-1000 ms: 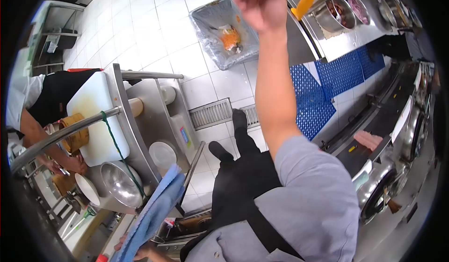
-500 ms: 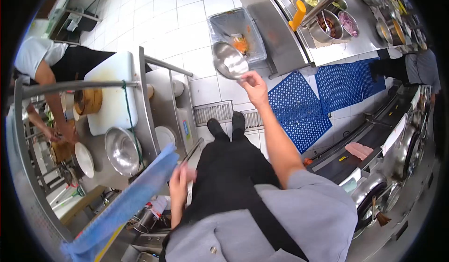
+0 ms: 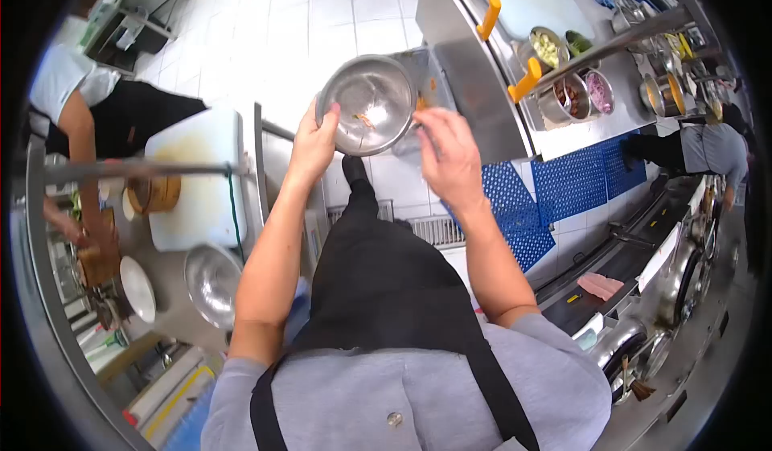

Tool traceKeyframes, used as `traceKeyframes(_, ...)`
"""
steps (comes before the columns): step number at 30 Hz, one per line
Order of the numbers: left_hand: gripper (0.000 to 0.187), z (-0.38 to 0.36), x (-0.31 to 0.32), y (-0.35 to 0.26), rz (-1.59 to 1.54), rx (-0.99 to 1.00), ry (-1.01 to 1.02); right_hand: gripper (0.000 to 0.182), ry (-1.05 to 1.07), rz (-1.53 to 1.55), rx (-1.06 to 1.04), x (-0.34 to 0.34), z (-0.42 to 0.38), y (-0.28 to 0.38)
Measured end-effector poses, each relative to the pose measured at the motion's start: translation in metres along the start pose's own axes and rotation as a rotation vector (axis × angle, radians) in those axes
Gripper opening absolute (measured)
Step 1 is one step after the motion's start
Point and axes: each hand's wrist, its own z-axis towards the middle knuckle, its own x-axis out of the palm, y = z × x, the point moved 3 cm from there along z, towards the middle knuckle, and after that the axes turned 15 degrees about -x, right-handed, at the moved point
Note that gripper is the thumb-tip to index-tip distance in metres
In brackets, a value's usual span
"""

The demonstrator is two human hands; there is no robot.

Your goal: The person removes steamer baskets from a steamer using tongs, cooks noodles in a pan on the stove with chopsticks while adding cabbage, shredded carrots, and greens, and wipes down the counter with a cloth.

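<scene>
A round metal bowl [image 3: 366, 105] is tilted towards me over the floor, with a few orange scraps inside. My left hand [image 3: 315, 141] is closed on its left rim, thumb on the inner side. My right hand [image 3: 450, 153] is at the opposite rim, fingers bent and tips drawn together; what they pinch, if anything, is too small to make out. Partly hidden behind the bowl and right hand stands a lined waste bin [image 3: 438, 73] with orange scraps in it.
At left, a steel counter holds a white cutting board [image 3: 197, 181], another metal bowl [image 3: 213, 282] and a white plate [image 3: 138, 288]; a co-worker [image 3: 68, 97] works there. Ingredient containers [image 3: 563, 97] stand upper right. Blue mats [image 3: 571, 177] cover floor. Another person [image 3: 712, 149] stands far right.
The bowl has come closer and turned its inside towards me. My left hand has moved up from beside the blue cloth to grip it. My right hand has shifted along the rim.
</scene>
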Motion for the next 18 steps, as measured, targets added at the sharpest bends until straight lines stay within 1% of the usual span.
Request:
traceKeyframes(1, 0.038, 0.019, 0.005, -0.01, 0.133, 0.109, -0.003, 0.031, -0.018, 0.116, 0.072, 0.009, 0.011, -0.008)
traceKeyframes(2, 0.038, 0.053, 0.015, -0.021, 0.285, 0.221, 0.032, 0.032, -0.032, -0.012, 0.16, 0.041, 0.043, -0.02)
traceKeyframes(3, 0.038, 0.072, 0.019, -0.022, 0.329, 0.237, 0.046, 0.033, 0.048, -0.115, 0.199, 0.062, 0.057, -0.036)
traceKeyframes(4, 0.039, 0.082, 0.027, -0.028, 0.347, 0.314, 0.055, 0.034, 0.064, -0.061, 0.368, 0.08, 0.067, -0.056)
traceKeyframes(5, 0.04, 0.092, 0.033, -0.035, 0.358, 0.393, 0.057, 0.028, 0.032, -0.002, 0.535, 0.1, 0.074, -0.078)
traceKeyframes(6, 0.042, 0.103, 0.032, -0.042, 0.37, 0.381, 0.117, 0.025, 0.023, 0.042, 0.561, 0.113, 0.08, -0.094)
traceKeyframes(7, 0.042, 0.112, 0.029, -0.047, 0.362, 0.371, 0.132, 0.023, 0.02, 0.092, 0.588, 0.119, 0.09, -0.101)
traceKeyframes(8, 0.042, 0.122, 0.025, -0.052, 0.349, 0.34, 0.129, 0.023, 0.025, 0.081, 0.593, 0.121, 0.1, -0.109)
traceKeyframes(9, 0.042, 0.129, 0.019, -0.054, 0.339, 0.301, 0.125, 0.022, 0.124, 0.041, 0.548, 0.125, 0.108, -0.112)
traceKeyframes(10, 0.042, 0.141, 0.014, -0.05, 0.319, 0.307, 0.132, 0.022, 0.223, 0.004, 0.498, 0.126, 0.118, -0.11)
traceKeyframes(11, 0.042, 0.15, 0.013, -0.047, 0.305, 0.309, 0.126, 0.022, 0.234, -0.004, 0.489, 0.118, 0.131, -0.111)
traceKeyframes(13, 0.043, 0.159, 0.006, -0.044, 0.298, 0.335, 0.115, 0.02, 0.465, 0.036, 0.458, 0.101, 0.146, -0.109)
traceKeyframes(14, 0.043, 0.157, 0.007, -0.054, 0.199, 0.316, 0.072, 0.016, 0.272, -0.008, 0.375, 0.089, 0.146, -0.109)
traceKeyframes(15, 0.043, 0.162, 0.0, -0.052, 0.19, 0.323, 0.046, 0.014, 0.158, 0.022, 0.422, 0.078, 0.142, -0.11)
traceKeyframes(16, 0.043, 0.173, -0.009, -0.042, 0.163, 0.245, 0.011, 0.013, 0.044, 0.057, 0.465, 0.066, 0.138, -0.109)
traceKeyframes(17, 0.043, 0.18, -0.018, -0.035, 0.136, 0.174, -0.026, 0.013, -0.014, 0.041, 0.528, 0.06, 0.126, -0.114)
traceKeyframes(18, 0.044, 0.179, -0.021, -0.034, 0.062, 0.231, -0.037, 0.013, 0.015, 0.008, 0.615, 0.059, 0.113, -0.122)
